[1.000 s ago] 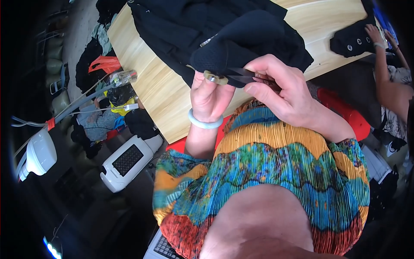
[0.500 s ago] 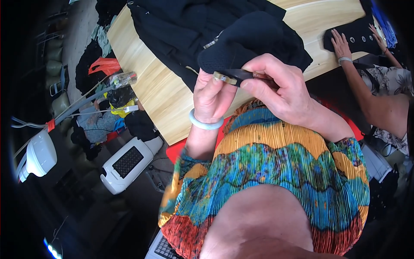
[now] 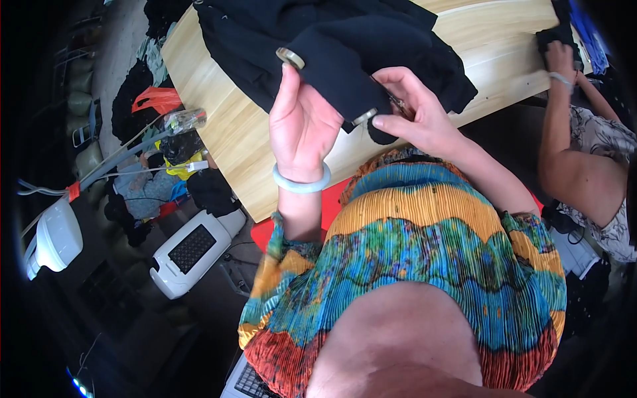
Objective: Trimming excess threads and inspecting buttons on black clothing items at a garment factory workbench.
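Note:
A black garment (image 3: 371, 40) lies heaped on the wooden table (image 3: 225, 126). My left hand (image 3: 302, 123), with a pale bangle at the wrist, is raised with the fingers pointing up and grips a fold of the garment. A metal ring (image 3: 290, 58) shows at its fingertip. My right hand (image 3: 418, 116) pinches the same fold from the right, next to a small metal piece (image 3: 365, 117) and a small dark tool (image 3: 396, 101), partly hidden by my fingers. The fold's hem hangs between both hands.
Another person's hand (image 3: 561, 58) presses a dark cloth at the table's right end. On the floor to the left are two white devices (image 3: 192, 249) (image 3: 53, 235), an orange bag (image 3: 156, 99), a plastic bottle (image 3: 186, 121) and piled clothes. A keyboard (image 3: 252, 383) shows at the bottom.
My left hand has lifted and straightened upward with the fold of garment. My right hand has shifted up and right with it. The other person's hand has moved toward the table's far right.

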`<action>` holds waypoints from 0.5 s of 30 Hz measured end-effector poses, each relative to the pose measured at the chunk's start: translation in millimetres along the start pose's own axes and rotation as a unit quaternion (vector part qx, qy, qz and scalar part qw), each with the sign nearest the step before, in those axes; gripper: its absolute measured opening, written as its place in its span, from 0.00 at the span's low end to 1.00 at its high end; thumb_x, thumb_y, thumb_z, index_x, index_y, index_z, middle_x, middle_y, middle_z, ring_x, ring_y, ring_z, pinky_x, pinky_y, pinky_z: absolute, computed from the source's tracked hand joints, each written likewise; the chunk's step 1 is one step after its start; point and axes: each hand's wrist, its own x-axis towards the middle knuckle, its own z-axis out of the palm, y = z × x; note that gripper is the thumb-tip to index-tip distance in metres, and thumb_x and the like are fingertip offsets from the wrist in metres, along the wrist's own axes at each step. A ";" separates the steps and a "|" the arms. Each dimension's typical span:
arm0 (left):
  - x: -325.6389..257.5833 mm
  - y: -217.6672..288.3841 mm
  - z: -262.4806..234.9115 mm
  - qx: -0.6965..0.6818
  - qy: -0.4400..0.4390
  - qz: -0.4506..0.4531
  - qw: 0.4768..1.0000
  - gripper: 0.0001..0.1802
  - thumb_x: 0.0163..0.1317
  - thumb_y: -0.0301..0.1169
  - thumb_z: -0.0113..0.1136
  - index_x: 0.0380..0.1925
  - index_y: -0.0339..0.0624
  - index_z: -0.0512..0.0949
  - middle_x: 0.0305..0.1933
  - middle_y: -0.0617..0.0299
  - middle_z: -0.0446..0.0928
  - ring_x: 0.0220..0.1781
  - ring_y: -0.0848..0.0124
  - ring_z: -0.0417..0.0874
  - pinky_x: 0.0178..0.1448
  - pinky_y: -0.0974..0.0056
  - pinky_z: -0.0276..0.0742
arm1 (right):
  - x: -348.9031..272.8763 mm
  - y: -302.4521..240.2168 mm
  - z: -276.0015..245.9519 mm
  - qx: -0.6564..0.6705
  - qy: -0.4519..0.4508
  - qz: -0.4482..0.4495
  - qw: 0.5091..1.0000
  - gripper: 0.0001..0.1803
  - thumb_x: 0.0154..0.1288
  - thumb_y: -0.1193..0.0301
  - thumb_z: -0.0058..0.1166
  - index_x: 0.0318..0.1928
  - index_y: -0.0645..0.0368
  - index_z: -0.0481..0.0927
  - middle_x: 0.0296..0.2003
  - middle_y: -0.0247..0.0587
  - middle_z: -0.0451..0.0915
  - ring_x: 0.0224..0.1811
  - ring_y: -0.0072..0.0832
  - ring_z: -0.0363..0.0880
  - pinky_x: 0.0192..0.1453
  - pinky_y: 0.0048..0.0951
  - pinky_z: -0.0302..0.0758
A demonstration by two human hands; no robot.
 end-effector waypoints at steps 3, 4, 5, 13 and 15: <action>7.5 5.0 -7.9 0.034 0.011 -0.010 0.999 0.19 0.62 0.38 0.41 0.49 0.38 0.63 0.51 0.55 0.67 0.55 0.63 0.67 0.59 0.60 0.60 | 4.9 -3.5 -3.1 -0.016 0.054 0.019 0.998 0.14 0.52 0.76 0.54 0.40 0.63 0.69 0.34 0.31 0.70 0.34 0.13 0.67 0.39 0.14 0.66; 8.9 4.5 -6.3 0.097 0.062 0.027 0.993 0.19 0.63 0.40 0.39 0.47 0.37 0.64 0.48 0.55 0.70 0.51 0.64 0.70 0.57 0.61 0.63 | 6.9 -10.3 -4.1 -0.034 0.069 0.047 0.996 0.12 0.52 0.75 0.55 0.37 0.64 0.70 0.32 0.29 0.70 0.33 0.12 0.67 0.38 0.13 0.66; 9.0 3.1 -5.8 0.097 0.061 0.027 0.993 0.19 0.63 0.40 0.39 0.47 0.37 0.64 0.48 0.55 0.70 0.51 0.64 0.70 0.57 0.61 0.63 | 7.5 -12.6 -4.4 -0.039 0.081 0.045 0.995 0.12 0.52 0.73 0.55 0.36 0.64 0.71 0.28 0.28 0.69 0.30 0.11 0.66 0.37 0.13 0.66; -8.4 -12.4 -10.8 0.301 0.088 0.013 0.949 0.21 0.64 0.40 0.36 0.45 0.34 0.66 0.43 0.53 0.72 0.45 0.67 0.73 0.50 0.63 0.70 | 4.0 -27.0 -5.8 -0.073 0.104 0.054 0.990 0.13 0.52 0.71 0.56 0.37 0.64 0.71 0.27 0.28 0.70 0.30 0.11 0.66 0.36 0.12 0.65; -10.5 -13.7 -6.5 0.306 0.086 0.016 0.948 0.20 0.64 0.39 0.37 0.45 0.34 0.66 0.43 0.53 0.72 0.45 0.66 0.74 0.49 0.63 0.70 | 3.9 -30.0 -5.6 -0.078 0.104 0.051 0.990 0.13 0.52 0.70 0.56 0.37 0.64 0.71 0.27 0.29 0.70 0.30 0.11 0.66 0.36 0.12 0.65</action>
